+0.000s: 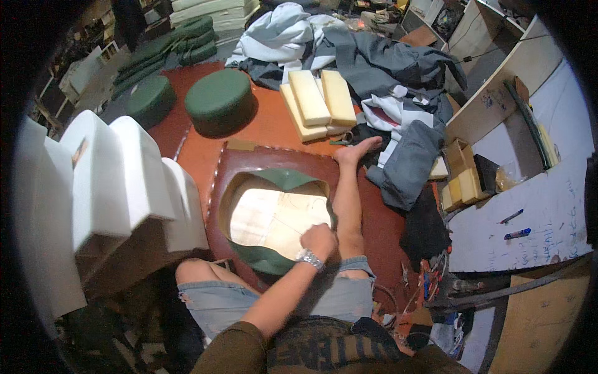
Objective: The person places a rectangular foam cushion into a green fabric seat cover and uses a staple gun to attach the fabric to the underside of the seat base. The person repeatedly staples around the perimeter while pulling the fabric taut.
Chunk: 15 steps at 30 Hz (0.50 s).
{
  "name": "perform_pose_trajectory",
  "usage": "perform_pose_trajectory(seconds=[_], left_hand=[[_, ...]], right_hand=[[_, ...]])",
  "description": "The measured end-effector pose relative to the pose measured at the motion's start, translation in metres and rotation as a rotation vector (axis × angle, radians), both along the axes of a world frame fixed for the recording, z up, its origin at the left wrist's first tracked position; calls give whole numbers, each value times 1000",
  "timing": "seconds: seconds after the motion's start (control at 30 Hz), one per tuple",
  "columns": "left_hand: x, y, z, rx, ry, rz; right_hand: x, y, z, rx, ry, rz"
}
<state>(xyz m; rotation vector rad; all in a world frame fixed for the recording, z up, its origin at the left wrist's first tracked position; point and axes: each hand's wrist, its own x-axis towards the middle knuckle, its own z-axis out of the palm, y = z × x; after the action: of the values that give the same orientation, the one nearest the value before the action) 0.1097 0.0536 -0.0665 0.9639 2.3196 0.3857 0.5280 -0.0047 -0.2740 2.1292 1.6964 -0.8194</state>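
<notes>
Cover (256,257) of dark green fabric, one in number, lies in the head view on a maroon mat (389,234) between the person's legs. Rounded and slightly oval, its opening faces up; the long axis runs roughly left to right. Two edges fold inward, far and near, around one pale, smooth, wood-like panel (252,215).

One left hand (319,242), below one metal watch (310,259), is at the cover's right rim, fingers curled; whether they grip anything I cannot tell. A thin dark line, perhaps thread (288,223), crosses the panel toward it. The right hand is out of view.

Beyond are two round green cushions (219,103), at least four yellowish foam blocks (309,96) and heaped grey cloth (411,159). At least three curved white pieces (138,171) stand left; two pens (517,234) lie right.
</notes>
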Motion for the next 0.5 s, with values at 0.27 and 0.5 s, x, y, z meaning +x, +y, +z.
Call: perform_pose_trajectory(seconds=[0.27,0.5], left_hand=[[-55,-35,-16,99,111,-125],[-49,-29,-19,79,157,-143]], right_hand=[[-23,-20,41,89,211,-250],[-55,91,182,-66,853,-353]])
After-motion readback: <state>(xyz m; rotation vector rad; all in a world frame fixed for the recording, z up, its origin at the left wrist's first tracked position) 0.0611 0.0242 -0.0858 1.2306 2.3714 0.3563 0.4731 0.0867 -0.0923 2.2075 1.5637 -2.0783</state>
